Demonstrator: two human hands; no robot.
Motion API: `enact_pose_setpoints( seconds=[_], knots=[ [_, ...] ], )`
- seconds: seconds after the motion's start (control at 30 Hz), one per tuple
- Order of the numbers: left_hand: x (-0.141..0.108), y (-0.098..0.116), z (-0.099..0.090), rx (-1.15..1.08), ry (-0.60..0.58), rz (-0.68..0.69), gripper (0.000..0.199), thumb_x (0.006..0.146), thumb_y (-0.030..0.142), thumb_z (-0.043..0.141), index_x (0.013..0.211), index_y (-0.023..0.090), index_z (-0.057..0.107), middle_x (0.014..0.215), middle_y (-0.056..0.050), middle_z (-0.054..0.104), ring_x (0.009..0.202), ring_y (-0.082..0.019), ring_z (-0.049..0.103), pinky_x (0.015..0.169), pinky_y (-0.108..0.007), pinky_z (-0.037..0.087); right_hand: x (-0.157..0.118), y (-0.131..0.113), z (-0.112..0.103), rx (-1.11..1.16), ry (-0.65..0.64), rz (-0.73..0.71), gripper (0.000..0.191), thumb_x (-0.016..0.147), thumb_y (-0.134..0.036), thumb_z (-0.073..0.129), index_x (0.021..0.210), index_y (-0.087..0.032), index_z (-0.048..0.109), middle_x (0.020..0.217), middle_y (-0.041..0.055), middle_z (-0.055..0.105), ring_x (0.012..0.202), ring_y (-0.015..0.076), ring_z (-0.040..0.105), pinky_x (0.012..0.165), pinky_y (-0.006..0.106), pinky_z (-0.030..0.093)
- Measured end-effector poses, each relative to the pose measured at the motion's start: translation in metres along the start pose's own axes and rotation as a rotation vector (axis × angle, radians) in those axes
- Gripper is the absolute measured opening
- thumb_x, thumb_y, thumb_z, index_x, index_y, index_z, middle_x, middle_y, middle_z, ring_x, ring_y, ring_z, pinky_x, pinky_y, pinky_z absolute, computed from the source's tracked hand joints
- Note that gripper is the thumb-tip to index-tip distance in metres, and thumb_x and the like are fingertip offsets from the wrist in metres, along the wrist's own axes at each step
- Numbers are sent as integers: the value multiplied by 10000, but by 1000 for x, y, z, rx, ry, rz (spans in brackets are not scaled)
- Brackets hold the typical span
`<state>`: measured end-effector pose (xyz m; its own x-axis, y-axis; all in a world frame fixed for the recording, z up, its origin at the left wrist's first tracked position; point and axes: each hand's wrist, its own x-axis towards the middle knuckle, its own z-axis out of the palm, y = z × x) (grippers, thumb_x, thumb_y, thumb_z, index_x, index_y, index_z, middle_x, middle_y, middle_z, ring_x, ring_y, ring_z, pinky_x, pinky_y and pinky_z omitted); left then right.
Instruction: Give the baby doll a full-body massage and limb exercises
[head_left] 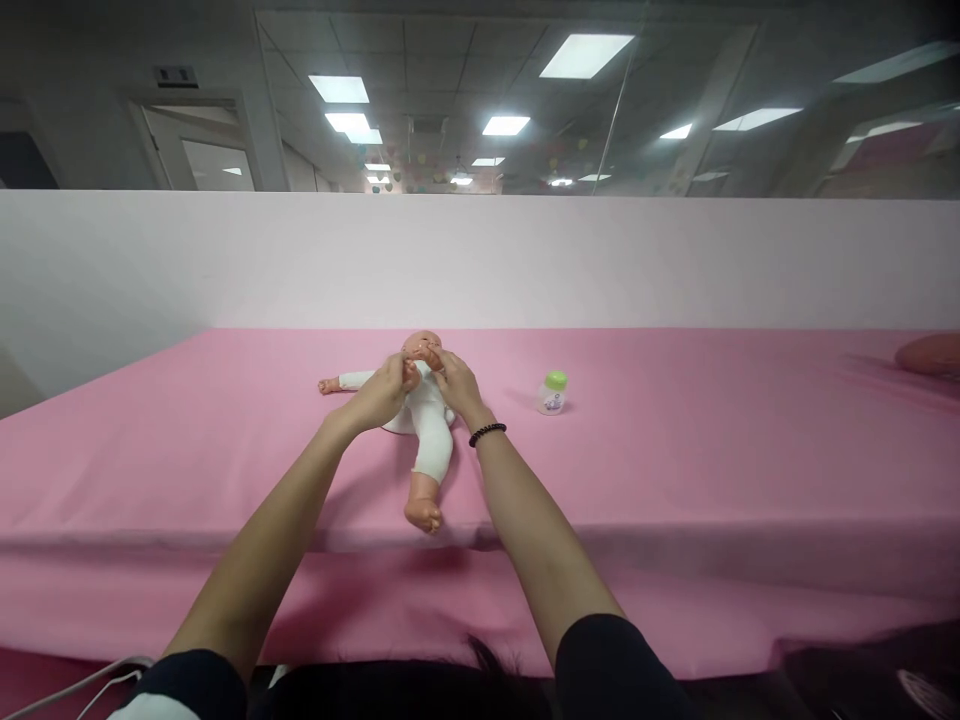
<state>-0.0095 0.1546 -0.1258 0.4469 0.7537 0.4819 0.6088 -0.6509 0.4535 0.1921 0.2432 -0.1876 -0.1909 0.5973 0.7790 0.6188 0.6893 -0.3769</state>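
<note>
A baby doll (433, 440) in a white body suit lies on its back on the pink padded surface, its head away from me. One bare foot (424, 508) points toward me, and one arm (352, 381) stretches out to the left. Over the doll's chest, my left hand (384, 392) is closed on a doll limb, which looks like the other foot. Close beside it, my right hand (456, 385), with a dark beaded bracelet at the wrist, is closed around the doll's other arm near its hand. My fingers partly hide both limb ends.
A small clear jar with a green lid (553, 392) stands right of the doll. The pink surface (712, 440) ends at a front edge near me and a white wall (480, 255) behind. At the far right edge is a blurred skin-toned object (930, 354).
</note>
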Motion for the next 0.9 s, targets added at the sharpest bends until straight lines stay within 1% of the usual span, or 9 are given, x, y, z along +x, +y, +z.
enact_pose_setpoints(
  seconds=[0.13,0.23,0.37,0.47,0.57,0.63,0.73,0.83,0.9],
  knots=[
    [20,-11,22,2,-21,54,407,944,172,395,1341,121,471,1247,-214,593,1081,-295,609,950,-505,506,-1,6,2,-74,-122,-81,621,822,-8,464,1408,-175,582,1422,93,605,1321,271,549,1136,465,451],
    [15,-11,24,-30,33,26,434,952,181,394,1377,106,436,1273,-221,577,1125,-300,598,970,-513,500,-1,5,2,-21,-90,-34,609,845,-27,460,1419,-197,570,1423,83,603,1301,260,559,1121,455,461],
    [-15,5,2,-36,198,-27,415,989,235,396,1388,120,388,1332,-207,534,1230,-281,558,1033,-488,479,1,3,-4,173,197,154,551,901,-121,481,1445,-206,509,1414,92,596,1283,221,566,1106,403,469],
    [-57,26,-19,13,320,-57,414,1016,300,414,1405,168,369,1366,-179,518,1261,-276,545,1048,-483,472,5,9,-10,309,485,327,515,901,-169,520,1414,-208,492,1434,88,579,1300,191,559,1115,364,453],
    [-107,43,-24,35,367,-130,385,1024,326,439,1390,213,399,1364,-154,534,1258,-277,564,1016,-462,495,5,23,-14,366,705,597,495,883,-184,559,1373,-176,487,1380,112,612,1237,193,608,1095,358,466],
    [-136,48,-13,53,383,-181,353,1027,337,445,1360,223,421,1310,-138,567,1185,-269,609,959,-443,526,1,35,-15,406,789,817,496,875,-178,575,1362,-157,482,1358,125,620,1219,189,624,1087,338,475],
    [-166,44,17,80,425,-207,293,1031,317,425,1302,206,442,1238,-133,582,1098,-255,637,913,-435,550,-9,52,-13,472,821,1088,503,849,-127,552,1348,-131,487,1355,159,611,1227,198,630,1062,328,503],
    [-178,36,44,98,420,-186,277,1032,288,389,1287,195,443,1182,-128,582,1063,-251,638,910,-446,557,-14,62,-13,492,802,1203,498,823,-96,509,1320,-112,511,1322,199,620,1172,234,664,1001,376,549],
    [-176,34,47,93,423,-175,275,1029,288,386,1283,200,441,1166,-124,579,1045,-250,640,891,-443,563,-11,61,-14,494,801,1183,515,824,-106,506,1338,-132,504,1346,179,614,1188,213,657,1003,348,548]
  ],
)
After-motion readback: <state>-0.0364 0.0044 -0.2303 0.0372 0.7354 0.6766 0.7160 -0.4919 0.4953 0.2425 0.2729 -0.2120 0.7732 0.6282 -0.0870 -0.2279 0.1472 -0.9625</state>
